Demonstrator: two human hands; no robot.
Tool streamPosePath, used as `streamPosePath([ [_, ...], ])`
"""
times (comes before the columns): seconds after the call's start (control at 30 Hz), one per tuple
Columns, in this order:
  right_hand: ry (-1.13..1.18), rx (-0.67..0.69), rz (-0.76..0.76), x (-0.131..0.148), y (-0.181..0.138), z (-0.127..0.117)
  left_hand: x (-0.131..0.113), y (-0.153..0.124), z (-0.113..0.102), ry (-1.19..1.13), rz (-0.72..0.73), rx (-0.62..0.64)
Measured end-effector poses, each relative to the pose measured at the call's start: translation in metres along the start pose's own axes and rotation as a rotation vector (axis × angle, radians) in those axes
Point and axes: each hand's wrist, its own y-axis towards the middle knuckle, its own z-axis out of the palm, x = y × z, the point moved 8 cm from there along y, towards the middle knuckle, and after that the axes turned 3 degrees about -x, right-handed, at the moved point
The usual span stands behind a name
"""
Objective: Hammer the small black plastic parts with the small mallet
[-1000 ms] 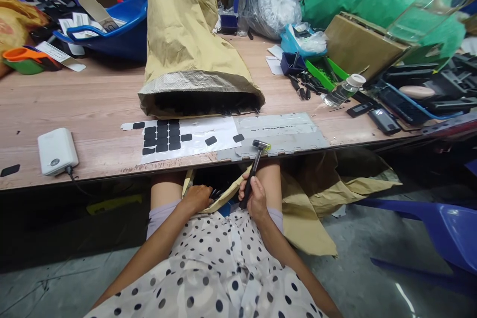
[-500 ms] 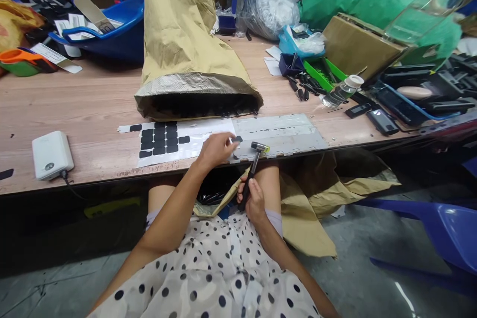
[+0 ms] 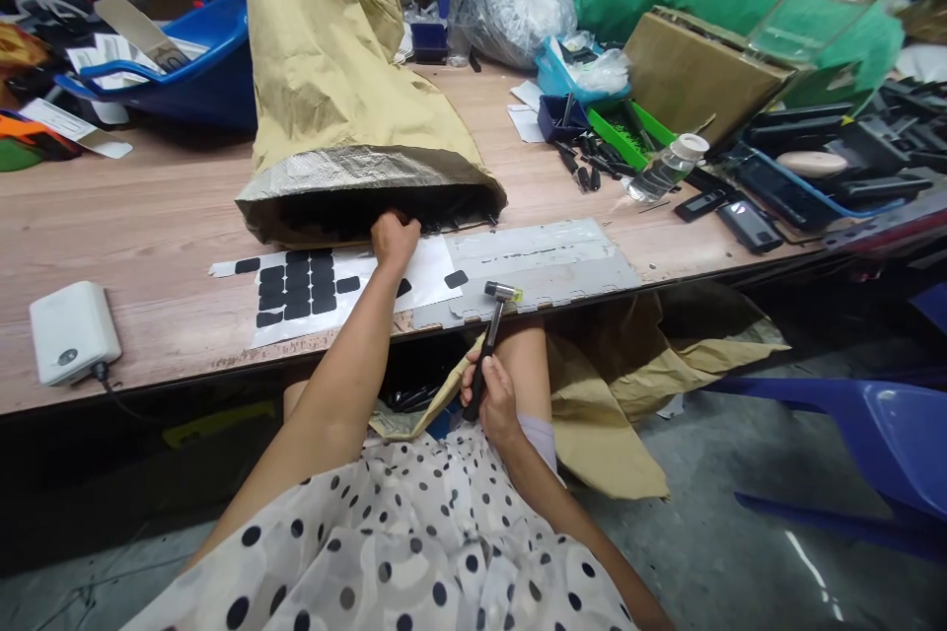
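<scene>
My left hand [image 3: 396, 241] is at the dark mouth of a large brown paper bag [image 3: 355, 108] lying on the table. Its fingers are curled at the opening, and what they hold, if anything, is hidden. My right hand [image 3: 492, 396], over my lap, is closed round the black handle of a small hammer [image 3: 503, 293] with a dark face and a yellow-green face. Below the bag lies a white sheet [image 3: 377, 301] with rows of black rounded patches [image 3: 297, 284]. One loose-looking black patch [image 3: 456, 279] sits near its right end, beside a grey metal plate [image 3: 547, 266].
A white power-bank-like box [image 3: 74, 332] with a cable stands at left. A blue basin [image 3: 178, 89] is behind it. On the right are a green tray [image 3: 632, 133], a clear bottle [image 3: 670, 166], a cardboard box [image 3: 695, 69] and black device casings [image 3: 751, 227].
My left hand has moved up and left from the metal plate to the bag's mouth. A black patch now shows near the sheet's right end. My right hand still holds the hammer; the view has shifted slightly.
</scene>
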Motion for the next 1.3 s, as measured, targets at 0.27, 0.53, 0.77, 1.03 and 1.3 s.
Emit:
streamPosePath([
  [0.27,0.009,-0.005,0.004,0.003,-0.003,0.001,-0.030,-0.033,0.000,0.119,0.310,0.029],
  [0.53,0.005,-0.001,0.003,0.001,-0.002,0.000,-0.037,-0.036,0.009,0.211,0.250,0.051],
  [0.77,-0.006,0.003,-0.013,0.002,-0.001,0.000,-0.030,-0.036,0.002,0.202,0.164,-0.046],
  [1.03,0.001,0.015,-0.004,0.002,0.001,0.002,-0.026,-0.037,-0.005,0.189,0.173,-0.026],
  [1.3,-0.008,0.008,-0.018,0.001,0.003,0.000,0.000,-0.092,-0.035,0.045,0.332,0.073],
])
